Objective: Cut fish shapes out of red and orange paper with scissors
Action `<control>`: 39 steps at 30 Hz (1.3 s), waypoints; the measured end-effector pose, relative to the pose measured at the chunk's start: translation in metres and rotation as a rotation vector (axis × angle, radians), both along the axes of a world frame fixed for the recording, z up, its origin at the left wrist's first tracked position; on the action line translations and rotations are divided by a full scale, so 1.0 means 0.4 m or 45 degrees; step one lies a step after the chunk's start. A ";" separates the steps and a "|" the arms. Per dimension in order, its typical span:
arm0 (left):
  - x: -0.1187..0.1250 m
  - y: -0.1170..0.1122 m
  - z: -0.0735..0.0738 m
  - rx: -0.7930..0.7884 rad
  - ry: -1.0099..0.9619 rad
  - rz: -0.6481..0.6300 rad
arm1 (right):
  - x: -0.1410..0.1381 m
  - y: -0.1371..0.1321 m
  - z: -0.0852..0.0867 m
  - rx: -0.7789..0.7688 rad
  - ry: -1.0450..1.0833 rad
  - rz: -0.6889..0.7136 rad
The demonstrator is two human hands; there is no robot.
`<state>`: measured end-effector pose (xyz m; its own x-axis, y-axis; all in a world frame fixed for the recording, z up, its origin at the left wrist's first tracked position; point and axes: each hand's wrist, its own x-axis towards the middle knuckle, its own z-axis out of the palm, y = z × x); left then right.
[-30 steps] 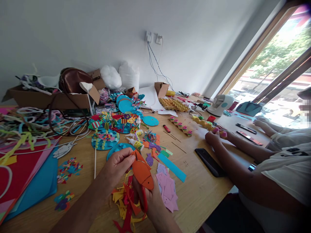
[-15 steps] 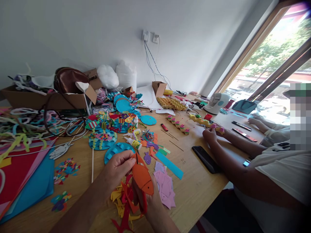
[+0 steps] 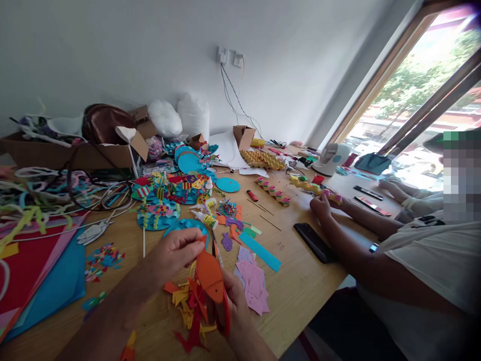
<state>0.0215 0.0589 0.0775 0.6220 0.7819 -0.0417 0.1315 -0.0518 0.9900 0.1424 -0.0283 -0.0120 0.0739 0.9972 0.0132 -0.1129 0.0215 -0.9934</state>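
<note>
An orange paper fish (image 3: pixel 209 275) with a drawn eye and gill line is pinched by the tail end in my left hand (image 3: pixel 182 253). My right hand (image 3: pixel 238 313) grips red-handled scissors (image 3: pixel 225 317), their blades pointing up along the fish's right edge beside the tail. Red and yellow paper scraps (image 3: pixel 193 306) lie on the table beneath both hands. Pink paper fish cutouts (image 3: pixel 253 288) are stacked to the right, and a small purple paper fish (image 3: pixel 226 241) rests beyond the scissors. Past my left hand is a blue paper plate (image 3: pixel 188 228).
Glue bottles (image 3: pixel 206 219) and decorated plates (image 3: pixel 158 214) stand behind. A blue paper strip (image 3: pixel 263 253) and a black phone (image 3: pixel 313 241) lie to the right. A person's hands (image 3: pixel 321 205) hold an egg-carton strip there. Coloured sheets (image 3: pixel 56 286) and an overfilled cardboard box (image 3: pixel 67 155) are left.
My left hand has shifted slightly left and the fish has turned more upright. The scissor blades now show at its right side. An orange-yellow scrap shows at the bottom edge.
</note>
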 end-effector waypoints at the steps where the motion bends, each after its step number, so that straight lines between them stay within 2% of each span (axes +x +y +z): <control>1: -0.012 0.003 0.009 0.007 -0.023 0.038 | 0.000 -0.005 0.002 -0.004 0.034 0.013; 4: -0.041 0.010 0.029 0.079 -0.116 0.118 | 0.008 -0.026 0.010 -0.074 0.072 0.176; 8: -0.054 0.012 0.043 0.177 -0.163 0.176 | 0.039 -0.054 0.015 -0.189 -0.062 0.394; 12: -0.057 0.018 0.054 0.283 -0.152 0.211 | 0.070 -0.065 -0.001 -0.396 -0.168 0.334; 14: -0.060 0.023 0.055 0.295 -0.123 0.212 | 0.080 -0.066 -0.005 -0.418 -0.192 0.297; 16: -0.064 0.028 0.052 0.300 -0.085 0.200 | 0.088 -0.065 0.003 -0.348 -0.166 0.285; 20: -0.068 0.032 0.044 0.362 0.013 0.125 | 0.102 -0.047 0.058 -0.070 -0.115 0.157; 23: -0.071 0.030 0.045 0.389 0.120 0.070 | 0.101 -0.009 0.123 -0.062 -0.163 -0.008; 27: -0.080 0.034 0.051 0.417 0.214 0.006 | 0.074 0.059 0.202 0.089 -0.323 -0.049; 30: -0.088 0.041 0.047 0.439 0.271 -0.071 | 0.048 0.103 0.239 0.161 -0.491 0.127; 34: -0.096 0.050 0.040 0.473 0.312 -0.113 | 0.035 0.137 0.262 0.262 -0.768 0.274; 36: -0.100 0.051 0.041 0.459 0.273 -0.123 | 0.036 0.145 0.272 0.274 -0.781 0.329; 39: -0.111 0.051 0.048 0.412 0.153 -0.141 | 0.041 0.153 0.285 0.249 -0.623 0.326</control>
<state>-0.0227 0.0794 0.0966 0.7093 0.6948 0.1193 0.2216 -0.3804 0.8979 0.1589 0.0327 0.1021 -0.2303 0.9580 0.1706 0.3321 0.2422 -0.9116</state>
